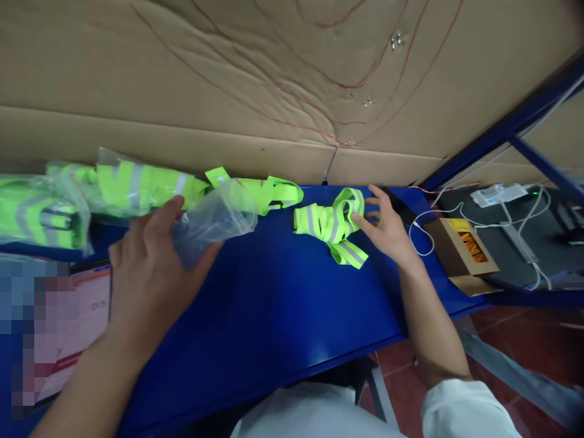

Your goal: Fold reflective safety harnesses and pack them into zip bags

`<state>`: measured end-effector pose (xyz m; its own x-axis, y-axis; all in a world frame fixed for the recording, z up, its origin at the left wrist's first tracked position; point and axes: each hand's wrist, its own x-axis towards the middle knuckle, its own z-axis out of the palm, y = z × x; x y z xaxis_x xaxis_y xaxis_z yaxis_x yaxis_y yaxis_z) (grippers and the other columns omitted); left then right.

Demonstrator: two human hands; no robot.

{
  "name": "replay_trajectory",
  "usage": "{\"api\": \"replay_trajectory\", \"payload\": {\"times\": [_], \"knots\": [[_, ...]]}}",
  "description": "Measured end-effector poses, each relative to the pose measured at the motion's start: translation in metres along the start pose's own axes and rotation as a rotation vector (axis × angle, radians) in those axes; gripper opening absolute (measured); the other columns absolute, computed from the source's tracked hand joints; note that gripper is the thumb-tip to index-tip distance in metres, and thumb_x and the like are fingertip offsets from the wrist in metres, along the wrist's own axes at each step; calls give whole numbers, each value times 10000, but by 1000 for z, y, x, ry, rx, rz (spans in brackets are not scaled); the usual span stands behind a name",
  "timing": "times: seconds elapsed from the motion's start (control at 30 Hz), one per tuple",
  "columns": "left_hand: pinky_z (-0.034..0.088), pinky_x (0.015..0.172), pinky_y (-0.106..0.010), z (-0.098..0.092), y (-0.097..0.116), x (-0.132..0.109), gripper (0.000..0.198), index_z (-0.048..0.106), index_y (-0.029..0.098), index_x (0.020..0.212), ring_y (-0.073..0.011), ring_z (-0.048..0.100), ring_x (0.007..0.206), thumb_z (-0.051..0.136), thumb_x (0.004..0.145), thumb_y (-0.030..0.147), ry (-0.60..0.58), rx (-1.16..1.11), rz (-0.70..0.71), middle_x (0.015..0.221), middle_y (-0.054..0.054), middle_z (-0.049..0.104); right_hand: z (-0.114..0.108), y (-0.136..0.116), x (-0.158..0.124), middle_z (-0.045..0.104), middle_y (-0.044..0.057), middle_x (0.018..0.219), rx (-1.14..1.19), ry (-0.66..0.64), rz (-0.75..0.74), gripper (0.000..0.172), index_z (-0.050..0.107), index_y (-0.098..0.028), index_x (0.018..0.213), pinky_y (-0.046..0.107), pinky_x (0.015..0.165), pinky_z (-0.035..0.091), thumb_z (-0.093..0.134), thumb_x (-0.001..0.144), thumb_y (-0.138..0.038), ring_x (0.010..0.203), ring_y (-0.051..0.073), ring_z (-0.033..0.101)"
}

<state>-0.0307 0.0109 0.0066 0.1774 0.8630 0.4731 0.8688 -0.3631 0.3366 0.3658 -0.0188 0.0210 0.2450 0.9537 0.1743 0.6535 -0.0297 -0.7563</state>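
In the head view my left hand (150,274) is curled around a clear plastic bag (219,213), which sticks out between thumb and fingers. My right hand (385,228) has its fingers apart at the looped right end of a rolled neon-yellow reflective strap (319,222). The thumb meets the edge of the loop. One loose tail of this strap lies toward me on the blue table (274,304). Behind the bag is another neon-yellow reflective strap (274,191), partly hidden by it.
Bagged neon-yellow reflective items (137,185) line the back left, against a cardboard-covered wall (228,73). A screen (86,316) lies at the left. To the right are a dark phone-like object (399,207), white cables (422,234) and an open cardboard box (456,249).
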Motion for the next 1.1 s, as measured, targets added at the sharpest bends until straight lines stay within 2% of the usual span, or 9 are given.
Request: {"api": "replay_trajectory", "payload": {"times": [0.1, 0.23, 0.4, 0.53, 0.63, 0.7, 0.8, 0.93, 1.1], "knots": [[423, 1099, -699, 8, 7, -6, 749, 331, 230, 1629, -472, 488, 1421, 632, 991, 480, 14, 42, 71, 1522, -233, 505, 5, -6, -2, 640, 104, 1286, 205, -33, 3, 754, 483, -274, 1470, 374, 806, 638, 773, 848, -588, 948, 202, 690], [392, 1115, -680, 14, 17, -17, 541, 541, 246, 1492, -453, 519, 1394, 644, 961, 223, 67, 57, 269, 1560, -206, 489, 16, -19, -9, 645, 26, 1052, 532, -261, 132, 528, 589, -270, 1315, 274, 717, 634, 767, 877, -504, 834, 129, 654], [467, 1080, -554, 21, 45, -25, 654, 428, 254, 1565, -399, 565, 1366, 630, 953, 144, -106, -11, 542, 1569, -203, 496, 37, -28, -20, 626, -2, 959, 678, -472, 120, 479, 583, -272, 1356, 313, 738, 668, 695, 939, -478, 850, 140, 660], [422, 1146, -552, 33, 63, -16, 688, 324, 203, 1629, -399, 487, 1465, 568, 986, 166, -244, 24, 586, 1653, -217, 395, 47, -28, -26, 687, 18, 1016, 548, -471, 28, 469, 576, -268, 1415, 318, 850, 641, 616, 1001, -483, 907, 143, 673], [439, 1106, -553, 42, 65, -8, 705, 318, 189, 1622, -379, 606, 1347, 538, 957, 113, -217, -6, 633, 1509, -203, 580, 48, -30, -29, 696, 51, 1236, 590, -707, 70, 561, 510, -279, 1511, 300, 868, 628, 621, 1004, -494, 1046, 158, 691], [478, 1046, -526, 45, 61, -7, 711, 342, 169, 1595, -353, 693, 1198, 552, 920, 90, -152, -70, 642, 1345, -179, 696, 44, -33, -31, 674, 70, 1346, 690, -778, 100, 652, 399, -300, 1592, 322, 935, 617, 604, 1014, -521, 1139, 174, 693], [533, 970, -455, 41, 56, -11, 673, 428, 189, 1525, -313, 729, 1085, 622, 885, 114, -57, -234, 540, 1249, -141, 736, 37, -39, -35, 670, 89, 1386, 817, -670, 25, 766, 204, -333, 1665, 414, 1065, 573, 537, 1028, -600, 1184, 204, 703], [558, 973, -445, 25, 57, -16, 554, 543, 231, 1386, -320, 704, 1137, 738, 870, 286, -65, -531, 120, 1310, -121, 689, 34, -49, -46, 558, 116, 1527, 667, -469, -232, 883, 69, -361, 1677, 497, 1149, 523, 554, 999, -651, 1314, 264, 647], [604, 871, -343, 12, 63, -12, 649, 477, 308, 1429, -245, 716, 1055, 797, 869, 382, -188, -1101, -370, 1229, -39, 703, 53, -59, -68, 210, 129, 1741, 137, -353, -501, 1139, 25, -346, 1689, 604, 1323, 261, 782, 871, -577, 1628, 351, 217]]}}
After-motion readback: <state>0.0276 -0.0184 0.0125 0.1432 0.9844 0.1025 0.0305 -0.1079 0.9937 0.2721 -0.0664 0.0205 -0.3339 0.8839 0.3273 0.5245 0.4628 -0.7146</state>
